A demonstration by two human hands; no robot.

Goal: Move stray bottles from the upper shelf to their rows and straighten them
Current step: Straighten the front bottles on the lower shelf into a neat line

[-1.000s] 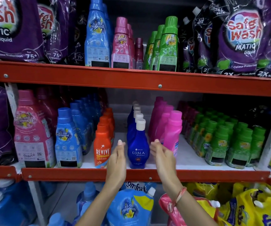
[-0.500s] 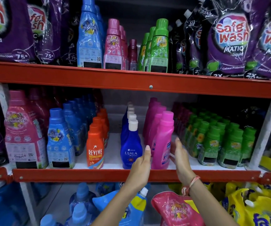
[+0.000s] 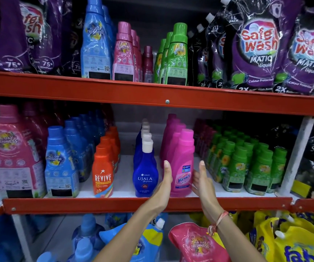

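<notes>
Hands flank the pink Vanish bottle (image 3: pixel 183 168) at the middle shelf (image 3: pixel 99 204) front: left hand (image 3: pixel 164 183) flat against its left side, right hand (image 3: pixel 201 181) open just beside its right, neither gripping. Behind it runs its pink row; above, the upper shelf (image 3: pixel 133 93) carries mixed bottles.
</notes>
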